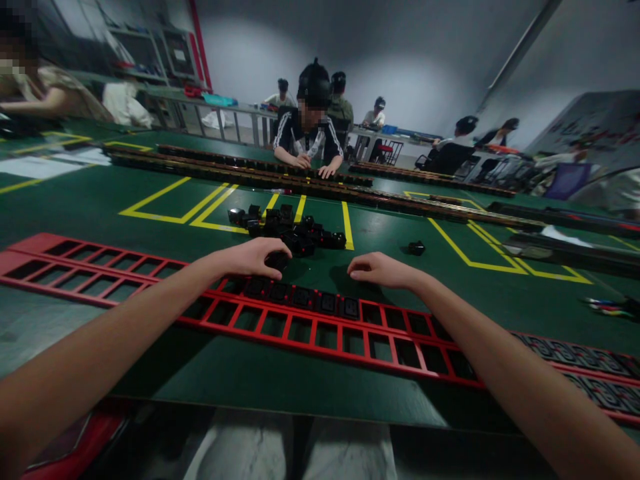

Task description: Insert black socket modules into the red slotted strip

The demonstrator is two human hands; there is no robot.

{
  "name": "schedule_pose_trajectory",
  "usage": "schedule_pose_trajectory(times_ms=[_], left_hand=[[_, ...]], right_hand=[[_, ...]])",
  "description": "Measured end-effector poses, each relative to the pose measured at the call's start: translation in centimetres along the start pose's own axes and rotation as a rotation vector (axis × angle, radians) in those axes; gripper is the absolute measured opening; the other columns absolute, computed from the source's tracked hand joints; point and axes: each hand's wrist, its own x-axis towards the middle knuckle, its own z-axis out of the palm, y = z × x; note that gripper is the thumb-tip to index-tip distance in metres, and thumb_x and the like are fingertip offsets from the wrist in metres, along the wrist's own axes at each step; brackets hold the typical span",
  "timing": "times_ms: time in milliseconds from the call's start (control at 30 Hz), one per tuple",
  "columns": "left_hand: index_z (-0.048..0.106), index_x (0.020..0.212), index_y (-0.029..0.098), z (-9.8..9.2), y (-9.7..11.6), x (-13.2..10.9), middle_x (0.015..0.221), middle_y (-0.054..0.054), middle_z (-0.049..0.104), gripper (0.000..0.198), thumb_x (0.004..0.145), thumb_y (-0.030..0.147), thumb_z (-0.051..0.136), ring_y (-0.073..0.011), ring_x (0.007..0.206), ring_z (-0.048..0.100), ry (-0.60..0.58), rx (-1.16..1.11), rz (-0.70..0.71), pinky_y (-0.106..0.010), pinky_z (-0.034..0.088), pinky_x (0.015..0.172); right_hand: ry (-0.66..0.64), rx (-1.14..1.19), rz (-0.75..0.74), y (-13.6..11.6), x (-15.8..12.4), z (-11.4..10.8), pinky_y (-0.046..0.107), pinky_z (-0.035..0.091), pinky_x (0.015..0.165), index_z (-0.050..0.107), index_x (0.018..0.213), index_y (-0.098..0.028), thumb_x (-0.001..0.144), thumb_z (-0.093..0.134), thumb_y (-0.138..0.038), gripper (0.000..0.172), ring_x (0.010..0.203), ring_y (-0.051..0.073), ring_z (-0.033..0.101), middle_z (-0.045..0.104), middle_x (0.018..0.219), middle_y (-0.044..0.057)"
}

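We look from one head-worn camera, forward and down across the table (310, 393): its near edge and our lap (245, 447) sit close below, the frame (373, 329) just beyond, the wall (240, 40) far behind.

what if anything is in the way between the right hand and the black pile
Nothing visible: only green tabletop shows between the right hand and the black pile; the left hand is off to the left.
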Motion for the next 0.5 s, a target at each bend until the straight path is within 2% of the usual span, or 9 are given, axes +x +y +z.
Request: schedule_pose_trajectory(times_ms=[300,433,500], left_hand=[[0.06,0.121,0.017,-0.2,0.6,0.0,0.122,-0.008,0.062,0.048,0.078,0.035,0.072,-0.0215,0.108,0.059,0.019,-0.009,-0.034,-0.028,0.045,0.088],[0.061,0.12,0.017,0.0,0.4,0.0,0.119,-0.008,0.062,0.047,0.078,0.035,0.073,-0.0213,0.107,0.059,0.042,-0.008,-0.039,-0.029,0.044,0.09],[0.061,0.12,0.016,0.0,0.3,0.1,0.118,-0.008,0.063,0.048,0.078,0.036,0.073,-0.0211,0.106,0.059,0.057,-0.008,-0.058,-0.029,0.045,0.09]], right_hand=[[0.016,-0.004,-0.009,-0.4,-0.2,0.1,0.031,0.046,0.075,0.071,0.101,-0.014,0.09,0.057,-0.035,0.028,0.081,0.018,0.062,0.071,0.093,0.008],[0.026,0.059,-0.115,-2.1,-0.7,0.3,0.031,0.046,0.073,0.069,0.105,-0.013,0.091,0.058,-0.039,0.03,0.079,0.017,0.061,0.07,0.093,0.007],[-0.015,0.09,-0.166,-3.2,-1.1,0.3,0.03,0.046,0.072,0.068,0.107,-0.014,0.09,0.06,-0.043,0.034,0.078,0.017,0.06,0.069,0.093,0.006]])
